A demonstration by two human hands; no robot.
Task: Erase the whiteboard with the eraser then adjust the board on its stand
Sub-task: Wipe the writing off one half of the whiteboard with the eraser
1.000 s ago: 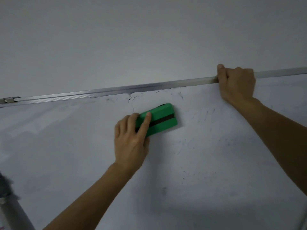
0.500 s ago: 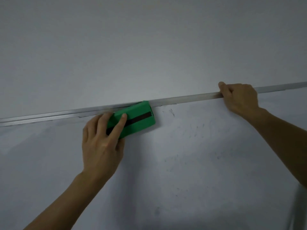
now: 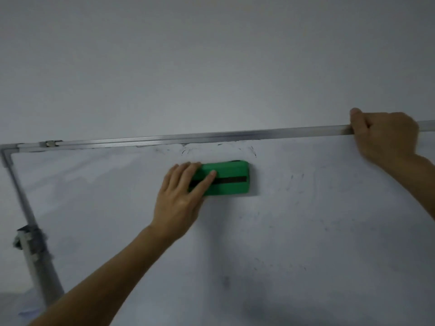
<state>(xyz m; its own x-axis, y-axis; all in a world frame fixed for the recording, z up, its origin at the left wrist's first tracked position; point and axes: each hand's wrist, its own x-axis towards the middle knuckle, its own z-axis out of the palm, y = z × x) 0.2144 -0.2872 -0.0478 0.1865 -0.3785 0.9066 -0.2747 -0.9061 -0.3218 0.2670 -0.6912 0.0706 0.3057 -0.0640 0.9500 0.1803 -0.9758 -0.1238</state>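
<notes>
The whiteboard (image 3: 294, 231) fills the lower half of the view, with faint dark marker traces under its silver top rail (image 3: 211, 135) and scattered over the right side. A green eraser (image 3: 229, 178) with a black stripe lies flat on the board, just below the rail. My left hand (image 3: 181, 196) holds the eraser's left end, fingers over its top and thumb along the stripe. My right hand (image 3: 386, 135) grips the top rail at the far right, fingers curled over its edge.
The board's left frame edge (image 3: 16, 184) runs down to a grey stand pole (image 3: 40, 262) with a clamp at the lower left. A plain grey wall (image 3: 211, 55) rises behind the board.
My left hand has slid the eraser down from the top rail and to the right. The view has shifted, and the board's top left corner and the stand pole now show.
</notes>
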